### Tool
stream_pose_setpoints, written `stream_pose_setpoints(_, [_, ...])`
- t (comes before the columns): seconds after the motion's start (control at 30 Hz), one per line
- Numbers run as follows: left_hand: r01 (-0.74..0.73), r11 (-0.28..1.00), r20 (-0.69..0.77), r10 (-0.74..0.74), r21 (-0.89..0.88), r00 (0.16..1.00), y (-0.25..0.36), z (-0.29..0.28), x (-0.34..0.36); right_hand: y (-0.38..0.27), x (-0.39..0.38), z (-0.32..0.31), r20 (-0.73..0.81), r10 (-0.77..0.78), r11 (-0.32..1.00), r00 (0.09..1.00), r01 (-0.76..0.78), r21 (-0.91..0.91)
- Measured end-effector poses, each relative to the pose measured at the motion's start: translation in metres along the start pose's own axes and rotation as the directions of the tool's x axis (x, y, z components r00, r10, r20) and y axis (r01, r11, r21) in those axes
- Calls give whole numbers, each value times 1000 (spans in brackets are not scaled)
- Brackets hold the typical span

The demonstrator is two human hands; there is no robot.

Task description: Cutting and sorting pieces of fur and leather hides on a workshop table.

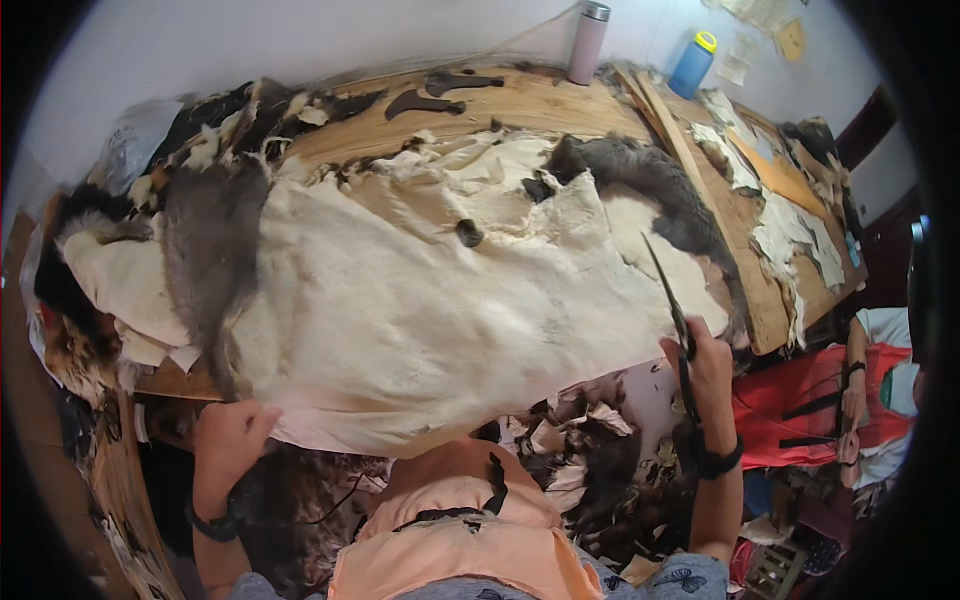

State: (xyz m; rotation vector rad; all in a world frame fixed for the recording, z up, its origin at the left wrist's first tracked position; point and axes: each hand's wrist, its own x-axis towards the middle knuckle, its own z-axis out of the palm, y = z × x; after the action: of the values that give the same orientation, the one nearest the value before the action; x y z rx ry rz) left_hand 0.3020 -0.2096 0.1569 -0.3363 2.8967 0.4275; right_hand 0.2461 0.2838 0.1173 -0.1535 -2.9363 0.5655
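Note:
A large cream-coloured hide (450, 320) lies skin side up over the wooden table, with its near edge hanging over the front toward my orange apron (470, 540). At the hide's near left corner, my left hand (235, 440) is closed, its fingers pinching the edge. On the right side my right hand (705, 370) grips long, dark scissors (673, 290). Their narrow tip points away from me, above the hide's pale right part. Grey-brown fur (210, 235) shows along the hide's left side, and more grey fur (660, 180) curls over at the far right.
Two dark, flared-blade hand tools (425, 104) lie at the back. A pink flask (589, 45) and a blue bottle with a yellow lid (692, 66) stand by the wall. A wooden strip (690, 180) crosses the right side. Scraps (570, 450) lie below; a co-worker in red (800, 405) is at right.

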Motion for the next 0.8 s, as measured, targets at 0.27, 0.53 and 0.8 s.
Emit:
stream_pose_setpoints(0.27, [-582,734,99,647,-351,756,127,8,44,-25,137,38,-45,-233,972,971,234,17])
stream_pose_setpoints(0.53, [-654,757,155,645,6,748,148,56,116,-29,185,94,4,-139,984,990,138,116])
stream_pose_setpoints(0.8, [-487,856,317,420,171,850,143,91,194,-39,166,69,-303,-134,884,943,252,394])
